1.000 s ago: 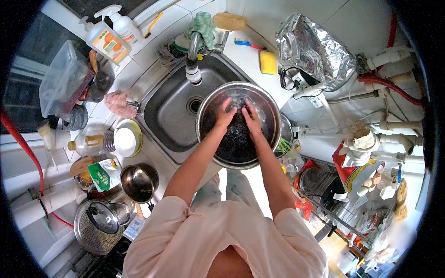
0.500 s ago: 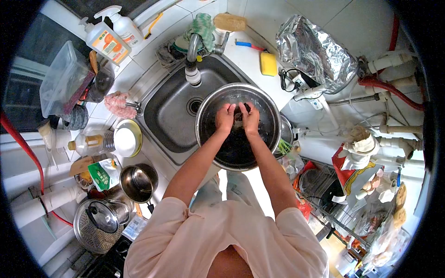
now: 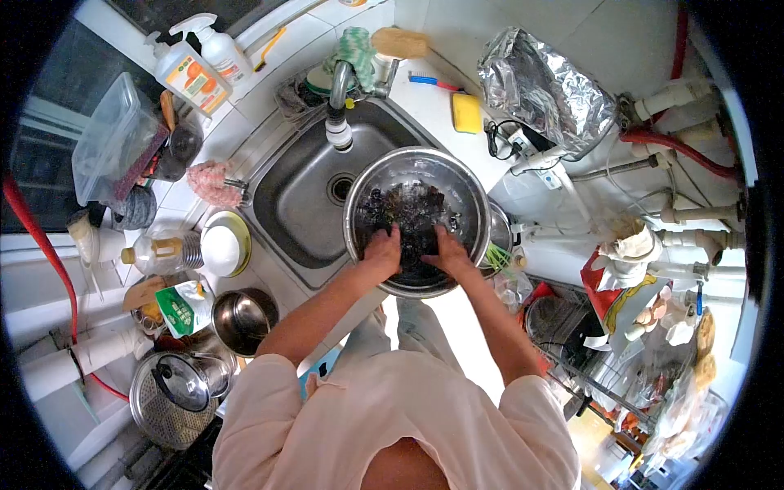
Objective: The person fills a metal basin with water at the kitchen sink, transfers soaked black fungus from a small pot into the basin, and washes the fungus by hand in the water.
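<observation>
"White tiles edge the corner where you stand, with a metal sink set into the counter in front of you."

"And what surrounds it?"

"At its far side a faucet arches over, a green cloth just beside the bend. To your right along the counter lie a yellow sponge and a blue-and-red brush, with crumpled foil farther out. On your left you have a white bowl and a metal pot."

"Where is the basin?"

"Your round metal basin overlaps the right side of the sink, directly ahead of your body. Its base is hidden, so you can't see what it rests on. Glistening dark pieces fill much of it. Green stalks show just beside its right rim."

"And the hands?"

"Both of yours are inside its near half, apart from each other. Your left hand points its thumb forward, the other fingers largely lost among the dark pieces. Your right hand has its thumb spread from the fingers, down in the same pieces."

"How firm is the hold?"

"You're touching the pieces, but how far your hidden fingers curl, or whether they grasp anything, I can't tell."
</observation>
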Tool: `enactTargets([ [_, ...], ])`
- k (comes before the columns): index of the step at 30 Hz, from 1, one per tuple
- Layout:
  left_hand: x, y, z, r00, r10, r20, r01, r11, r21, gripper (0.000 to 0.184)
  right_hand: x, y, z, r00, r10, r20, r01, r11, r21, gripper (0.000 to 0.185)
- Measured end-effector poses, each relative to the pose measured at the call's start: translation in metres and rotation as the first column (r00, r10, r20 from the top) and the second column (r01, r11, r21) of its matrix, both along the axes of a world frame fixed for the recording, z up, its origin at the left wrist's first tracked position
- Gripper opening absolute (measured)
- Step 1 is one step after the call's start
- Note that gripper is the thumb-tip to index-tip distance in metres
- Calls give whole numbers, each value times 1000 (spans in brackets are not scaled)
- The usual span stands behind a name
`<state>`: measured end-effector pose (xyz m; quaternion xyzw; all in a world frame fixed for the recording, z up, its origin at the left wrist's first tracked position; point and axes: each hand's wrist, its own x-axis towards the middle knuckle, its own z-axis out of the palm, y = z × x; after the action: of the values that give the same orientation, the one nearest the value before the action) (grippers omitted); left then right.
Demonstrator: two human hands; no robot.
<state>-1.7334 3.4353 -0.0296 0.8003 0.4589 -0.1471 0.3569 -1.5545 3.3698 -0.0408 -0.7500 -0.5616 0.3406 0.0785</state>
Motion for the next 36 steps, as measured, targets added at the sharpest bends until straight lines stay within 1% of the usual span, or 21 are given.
enactTargets([
  [2, 15, -6, -6, 992, 91, 87, -89, 996, -29, 104, -8, -2, -61, 953, -107, -285, 167, 966, 196, 70],
  [3, 23, -7, -15, 971, 183, 152, -178, 983, -44, 106, -17, 3, -57, 809, -220, -546, 343, 930, 132, 64],
  [4, 26, -8, -29, 939, 272, 212, -263, 962, -69, 109, -30, 9, -45, 580, -308, -754, 486, 874, 17, 57],
  [5, 27, -5, -59, 824, 369, 431, -343, 929, -140, 109, -40, 14, -31, 291, -362, -885, 583, 801, -136, 51],
  [6, 27, -1, -55, 752, 423, 505, -392, 903, -173, 100, -45, 18, -21, 279, -393, -876, 602, 782, -159, 44],
  [8, 28, 6, -38, 464, 746, 479, -450, 664, -597, 84, -47, 31, -2, 254, -448, -857, 642, 741, -197, 32],
  [9, 28, 10, -41, 461, 750, 474, -477, 660, -580, 69, -47, 37, 5, 212, -495, -843, 674, 698, -240, 23],
  [10, 27, 8, -28, 376, 792, 480, -440, 609, -660, 51, -46, 43, -12, 260, -452, -853, 722, 678, -139, 17],
  [12, 21, 10, -3, 373, 781, 501, -490, 624, -609, 31, -43, 45, 0, 370, -504, -781, 767, 640, -49, 11],
  [13, 17, 13, -7, 381, 756, 533, -507, 653, -563, 16, -38, 46, -27, 459, -312, -832, 770, 607, 196, 9],
  [14, 14, 15, -4, 400, 760, 513, -540, 647, -538, 8, -33, 44, -30, 552, -349, -757, 753, 599, 273, 11],
  [16, 8, 19, 2, 442, 771, 458, -562, 636, -529, 7, -23, 37, -33, 551, -473, -688, 754, 635, 167, 15],
  [17, 6, 22, -13, 471, 701, 536, -545, 709, -448, 8, -25, 35, -26, 395, -571, -720, 817, 577, -9, 15],
  [19, 3, 24, -44, 523, 535, 663, -503, 822, -266, 11, -23, 31, -12, 258, -559, -788, 807, 573, -143, 18],
  [21, 3, 19, -33, 601, 390, 698, -470, 878, -86, 17, -29, 27, 19, 141, -577, -805, 774, 572, -274, 20],
  [22, 4, 16, -22, 638, 314, 703, -447, 895, 5, 20, -28, 26, 18, 199, -555, -808, 758, 610, -232, 18],
  [24, 11, 10, 2, 647, 301, 701, -447, 894, 30, 36, -26, 24, 14, 311, -501, -808, 717, 682, -147, 16],
  [27, 20, 3, 17, 580, 275, 767, -430, 903, 2, 41, -27, 19, 20, 201, -464, -863, 651, 722, -236, 17],
  [30, 22, 3, 15, 664, 108, 740, -295, 947, 127, 39, -34, 18, 41, 124, -483, -867, 685, 674, -277, 21],
  [34, 23, -2, 36, 623, -10, 782, -293, 924, 245, 33, -32, 19, 35, -42, -388, -921, 676, 668, -312, 32],
  [36, 25, 0, 39, 581, 8, 814, -322, 920, 221, 28, -32, 19, 41, -20, -392, -920, 635, 705, -314, 39],
])
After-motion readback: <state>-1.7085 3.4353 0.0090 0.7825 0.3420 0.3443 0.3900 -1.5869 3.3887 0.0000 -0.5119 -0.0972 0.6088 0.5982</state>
